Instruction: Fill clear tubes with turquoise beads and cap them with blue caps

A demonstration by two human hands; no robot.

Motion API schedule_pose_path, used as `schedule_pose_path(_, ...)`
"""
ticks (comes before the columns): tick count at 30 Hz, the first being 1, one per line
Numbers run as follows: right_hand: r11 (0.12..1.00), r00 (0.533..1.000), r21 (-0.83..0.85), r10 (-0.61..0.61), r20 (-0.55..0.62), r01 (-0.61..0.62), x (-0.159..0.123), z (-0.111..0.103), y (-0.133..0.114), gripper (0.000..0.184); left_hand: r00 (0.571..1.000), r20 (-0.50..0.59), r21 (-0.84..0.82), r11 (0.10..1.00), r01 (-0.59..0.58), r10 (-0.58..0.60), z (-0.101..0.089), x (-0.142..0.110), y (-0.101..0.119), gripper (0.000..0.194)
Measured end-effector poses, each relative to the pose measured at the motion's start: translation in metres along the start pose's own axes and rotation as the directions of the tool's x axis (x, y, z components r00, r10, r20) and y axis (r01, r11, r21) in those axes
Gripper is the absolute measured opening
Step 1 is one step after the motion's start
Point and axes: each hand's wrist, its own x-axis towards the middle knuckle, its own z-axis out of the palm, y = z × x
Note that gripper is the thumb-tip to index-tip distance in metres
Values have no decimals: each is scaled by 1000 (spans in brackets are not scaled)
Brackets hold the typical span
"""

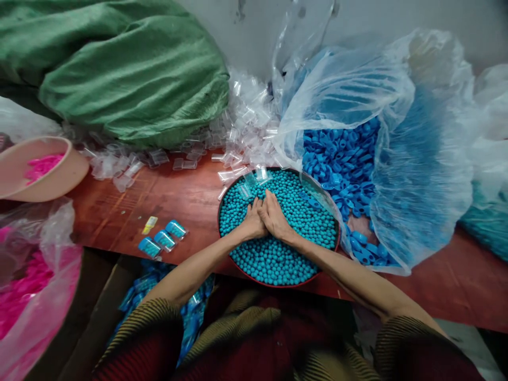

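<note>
A round red-rimmed tray full of small teal balls lies on the red wooden table. Both my hands rest in the middle of the balls, side by side and touching. My left hand has its fingers curled down into the balls. My right hand lies with fingers together, pointing away from me, tips pressed into the balls. What the fingers hold is hidden. A few clear plastic cases lie on the tray's far edge.
A heap of clear cases is behind the tray. A clear bag of blue caps stands right. Three filled cases lie left. A green sack, a beige bowl and a pink bag are further left.
</note>
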Motion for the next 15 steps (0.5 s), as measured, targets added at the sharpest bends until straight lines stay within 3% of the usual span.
schedule_pose_path(4, 989, 986, -110, -85, 142, 101, 10, -19, -8, 55, 997, 2, 37, 997, 74, -74, 1, -6, 5, 64)
schedule_pose_path(6, 976, 981, -152, -134, 139, 155, 23, -30, -17, 40, 998, -5, 45, 997, 61, -61, -2, -11, 6, 63)
schedule_pose_path(9, 923, 973, -310, -205, 108, 229, 52, -32, -33, 32, 1000, 5, 60, 998, 25, -26, -6, -21, 5, 66)
schedule_pose_path(13, 789, 900, -470, -233, 368, 397, 89, -16, -44, 45, 997, 6, 78, 994, 80, -80, -9, -31, 2, 60)
schedule_pose_path(15, 783, 875, -465, -200, 440, 413, 96, -11, -37, 39, 994, -25, 38, 994, 105, -104, -9, -33, 2, 58)
